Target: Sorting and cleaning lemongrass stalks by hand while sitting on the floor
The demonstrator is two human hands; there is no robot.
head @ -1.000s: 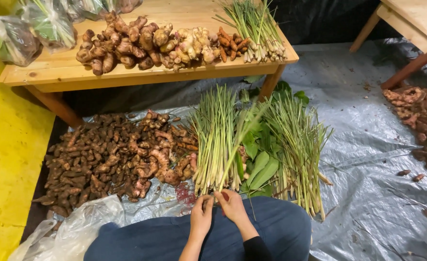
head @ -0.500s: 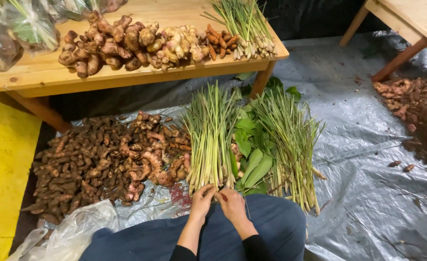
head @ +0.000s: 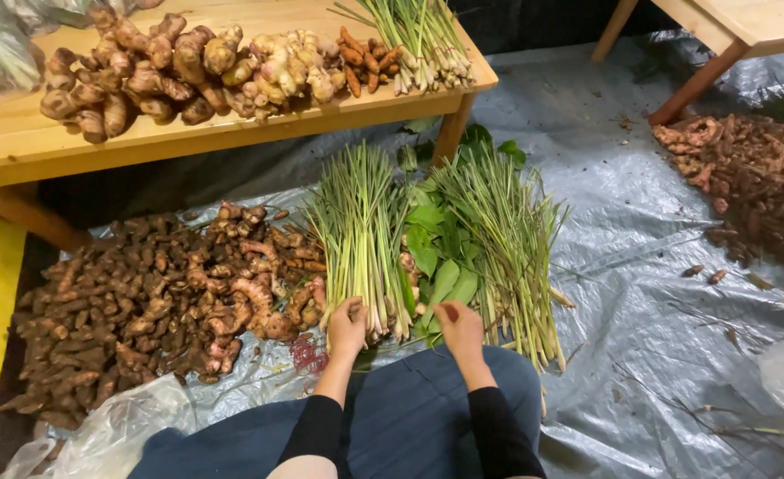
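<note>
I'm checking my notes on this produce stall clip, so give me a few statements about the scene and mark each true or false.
1. The left hand rests on the base of a lemongrass bundle. True.
2. The dark root pile lies on the wooden table. False: it lies on the grey tarp on the floor.
3. Green leaves sit between two lemongrass bundles. True.
4. The right hand holds a knife. False: no knife shows.

Lemongrass bundle (head: pixel 361 239) lies between root pile (head: pixel 144 302) and leaves (head: pixel 441 257).
</note>
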